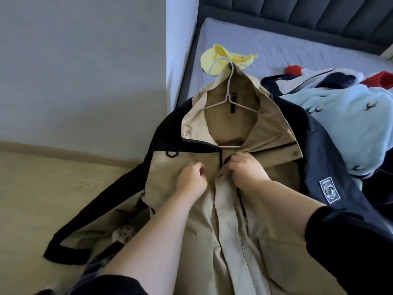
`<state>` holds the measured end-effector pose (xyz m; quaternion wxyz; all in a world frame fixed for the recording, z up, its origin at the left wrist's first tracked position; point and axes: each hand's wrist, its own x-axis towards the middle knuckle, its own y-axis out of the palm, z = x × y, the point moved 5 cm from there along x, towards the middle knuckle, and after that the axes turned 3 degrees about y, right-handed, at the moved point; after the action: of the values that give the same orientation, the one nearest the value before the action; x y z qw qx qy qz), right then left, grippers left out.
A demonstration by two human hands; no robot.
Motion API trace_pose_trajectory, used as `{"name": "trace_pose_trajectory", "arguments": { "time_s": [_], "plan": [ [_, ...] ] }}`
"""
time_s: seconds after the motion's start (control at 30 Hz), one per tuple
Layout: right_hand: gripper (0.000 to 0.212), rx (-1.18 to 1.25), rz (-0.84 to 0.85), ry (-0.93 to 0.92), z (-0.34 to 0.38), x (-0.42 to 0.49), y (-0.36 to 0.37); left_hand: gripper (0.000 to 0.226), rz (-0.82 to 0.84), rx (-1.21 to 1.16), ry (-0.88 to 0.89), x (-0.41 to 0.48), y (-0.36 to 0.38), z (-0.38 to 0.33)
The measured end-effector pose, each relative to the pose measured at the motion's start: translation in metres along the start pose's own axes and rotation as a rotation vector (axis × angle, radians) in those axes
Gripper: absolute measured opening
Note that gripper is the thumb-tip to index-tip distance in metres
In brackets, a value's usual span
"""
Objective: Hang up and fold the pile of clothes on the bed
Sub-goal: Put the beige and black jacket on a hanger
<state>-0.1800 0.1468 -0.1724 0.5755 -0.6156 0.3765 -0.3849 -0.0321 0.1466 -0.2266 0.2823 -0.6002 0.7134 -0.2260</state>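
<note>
Fastening the front of the tan and navy jacket (240,209) on the bed (265,45), I have both hands pinched on its placket: left hand (191,179), right hand (246,169). The white hanger (230,99) already sits inside the collar. Beyond the jacket, the pile of clothes (348,116) and a yellow garment (225,58) are still unsorted.

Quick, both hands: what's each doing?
Left hand: closed, pinching the beige and navy jacket front.
Right hand: closed on the jacket's zip edge.
</note>
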Motion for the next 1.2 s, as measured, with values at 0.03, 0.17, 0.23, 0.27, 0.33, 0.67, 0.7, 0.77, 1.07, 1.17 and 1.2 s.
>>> {"name": "trace_pose_trajectory", "arguments": {
  "time_s": [0.03,0.17,0.23,0.27,0.33,0.67,0.7,0.77,1.07,1.17,1.2],
  "plan": [
    [0.006,-0.03,0.053,0.054,-0.006,-0.006,0.009,0.032,0.024,0.053,0.037,-0.002,0.007,0.001],
    [0.023,0.04,0.066,0.291,-0.014,-0.009,0.023,0.037,0.028,0.142,0.136,-0.006,0.02,0.005],
    [0.023,0.157,0.042,0.384,-0.01,-0.001,0.023,0.036,0.011,0.149,0.171,-0.01,0.021,0.006],
    [0.022,0.189,0.045,0.395,-0.006,0.003,0.023,0.035,0.003,0.151,0.194,-0.012,0.021,0.006],
    [0.022,0.177,0.038,0.322,0.003,0.009,0.024,0.032,0.004,0.156,0.226,-0.016,0.022,0.006],
    [0.056,-0.188,0.354,0.307,-0.018,-0.006,0.036,0.039,0.065,0.19,0.214,-0.019,0.028,0.007],
    [0.057,-0.161,0.356,0.36,-0.021,-0.01,0.038,0.039,0.074,0.21,0.214,-0.019,0.03,0.007],
    [0.059,-0.11,0.32,0.442,-0.02,-0.013,0.041,0.039,0.084,0.241,0.215,-0.018,0.031,0.007],
    [0.029,0.085,0.317,0.555,-0.002,-0.011,0.048,0.038,0.098,0.256,0.224,-0.019,0.029,0.006],
    [0.024,0.297,0.268,0.638,-0.005,-0.011,0.041,0.03,0.092,0.259,0.191,-0.018,0.028,0.005],
    [0.023,0.457,0.231,0.711,-0.009,-0.012,0.036,0.025,0.103,0.255,0.158,-0.017,0.028,0.006]
  ]
}}
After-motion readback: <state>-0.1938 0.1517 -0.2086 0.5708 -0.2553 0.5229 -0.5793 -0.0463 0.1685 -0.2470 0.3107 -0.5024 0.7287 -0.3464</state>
